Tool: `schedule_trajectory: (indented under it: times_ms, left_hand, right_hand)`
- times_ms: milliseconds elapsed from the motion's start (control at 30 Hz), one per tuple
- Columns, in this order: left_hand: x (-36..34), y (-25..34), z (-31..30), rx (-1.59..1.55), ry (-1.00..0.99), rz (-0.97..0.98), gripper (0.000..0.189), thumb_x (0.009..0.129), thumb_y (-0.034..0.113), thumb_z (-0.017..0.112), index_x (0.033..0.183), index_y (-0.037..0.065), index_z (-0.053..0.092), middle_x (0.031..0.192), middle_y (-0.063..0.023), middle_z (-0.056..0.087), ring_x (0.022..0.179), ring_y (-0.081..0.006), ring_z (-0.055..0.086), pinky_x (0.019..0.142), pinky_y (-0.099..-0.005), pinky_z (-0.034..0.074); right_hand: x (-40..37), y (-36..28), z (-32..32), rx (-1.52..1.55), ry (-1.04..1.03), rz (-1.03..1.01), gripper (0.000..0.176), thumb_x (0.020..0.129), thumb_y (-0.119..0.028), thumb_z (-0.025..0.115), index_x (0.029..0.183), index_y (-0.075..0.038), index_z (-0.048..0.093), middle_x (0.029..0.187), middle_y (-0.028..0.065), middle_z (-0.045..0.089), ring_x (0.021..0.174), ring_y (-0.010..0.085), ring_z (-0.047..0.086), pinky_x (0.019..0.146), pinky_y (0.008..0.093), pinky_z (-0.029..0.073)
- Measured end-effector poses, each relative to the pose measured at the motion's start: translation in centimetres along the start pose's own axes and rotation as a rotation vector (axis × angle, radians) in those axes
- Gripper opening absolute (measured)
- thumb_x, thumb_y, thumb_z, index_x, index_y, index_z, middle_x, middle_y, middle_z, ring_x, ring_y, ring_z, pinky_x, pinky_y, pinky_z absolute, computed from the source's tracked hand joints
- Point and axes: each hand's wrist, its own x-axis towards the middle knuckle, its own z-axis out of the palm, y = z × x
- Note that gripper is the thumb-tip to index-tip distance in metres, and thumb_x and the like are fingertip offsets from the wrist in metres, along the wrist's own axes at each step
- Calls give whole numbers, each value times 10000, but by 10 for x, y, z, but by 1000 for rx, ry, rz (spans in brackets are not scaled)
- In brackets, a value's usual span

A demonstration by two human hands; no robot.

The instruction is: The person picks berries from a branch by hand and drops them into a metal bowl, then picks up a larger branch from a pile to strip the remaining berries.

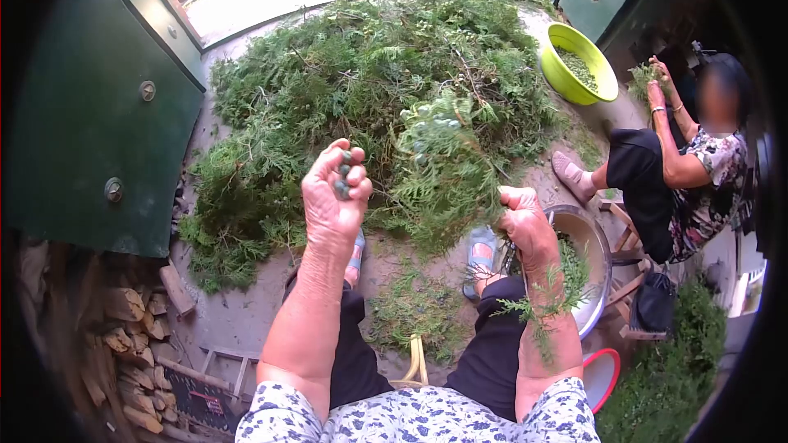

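Note:
Several small blue-green cones (342,180) lie in the curled fingers of my left hand (335,193), which is raised over the near edge of a big pile of cut green branches (328,90). My right hand (528,226) is closed around the stem of a leafy branch (447,168) that points up and to the left and bears pale cones near its top. A smaller sprig (546,303) hangs down over my right forearm. Beneath my right hand, a round basin (597,258) with greenery in it is partly hidden.
A yellow-green basin (581,97) holding small green pieces stands at the upper right. A seated person (698,156) holds a sprig there. Green doors (98,115) and stacked firewood (135,336) are at the left. Loose bits (414,312) litter the ground between my feet.

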Motion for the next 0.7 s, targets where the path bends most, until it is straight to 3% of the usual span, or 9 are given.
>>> schedule_trajectory:
  times_ms: [67,100,200,300,333,367,433,500,700]
  left_hand:
    - [-19,-4,0,-65,-90,-66,141,843,82,547,981,55,537,873,-100,557,557,-111,454,393,-191,346]
    - [-29,-8,1,-4,-110,-48,125,845,82,549,969,61,545,859,-87,560,550,-104,452,389,-189,336]
    - [-63,-18,17,239,-145,4,81,863,115,588,938,87,572,705,4,547,466,-48,402,375,-176,277]
    - [-94,-34,31,430,-134,212,91,826,71,641,910,65,605,659,47,518,468,-16,378,383,-173,237]
    - [-104,-35,38,525,-114,287,127,802,53,666,913,56,605,673,63,514,491,-4,374,396,-172,255]
    - [-109,-40,38,626,-115,394,141,795,49,673,919,50,607,691,65,521,512,1,381,411,-168,271]
    - [-116,-44,34,721,-121,505,155,787,45,681,925,44,609,710,68,529,532,7,388,426,-164,287]
    - [-127,-45,31,862,-131,573,183,776,20,683,938,19,599,746,49,545,642,-21,460,582,-174,407]
    - [-166,-42,27,758,-236,447,106,821,41,639,912,25,588,692,67,524,574,-2,423,509,-162,364]
  right_hand:
    - [-8,-9,0,93,-30,32,232,784,-39,593,1001,22,648,872,-7,655,759,47,534,681,215,432]
    - [-13,-17,0,99,-50,22,249,768,-7,574,1004,20,649,881,-2,656,767,56,540,693,213,433]
    - [-32,-25,3,85,-34,1,229,782,-39,595,995,26,648,884,-1,655,769,60,542,694,214,435]
    - [-56,-45,12,-56,-11,-12,229,797,-121,642,982,12,651,845,-3,659,753,46,532,684,214,434]
    - [-65,-51,16,-119,5,22,230,801,-144,649,976,6,653,825,-1,661,743,40,526,680,214,433]
    - [-71,-49,18,-156,5,-11,153,821,-134,618,871,6,653,769,-32,622,680,20,501,594,204,403]
    - [-89,-62,29,-139,9,-16,150,816,-127,612,873,6,652,764,-33,620,680,22,497,595,204,402]
    - [-105,-67,34,-183,20,-35,158,803,-109,598,896,7,653,758,-33,615,685,33,491,620,209,405]
    - [-151,-76,43,-181,22,-78,185,814,-47,590,980,5,651,831,20,669,769,44,527,732,222,434]
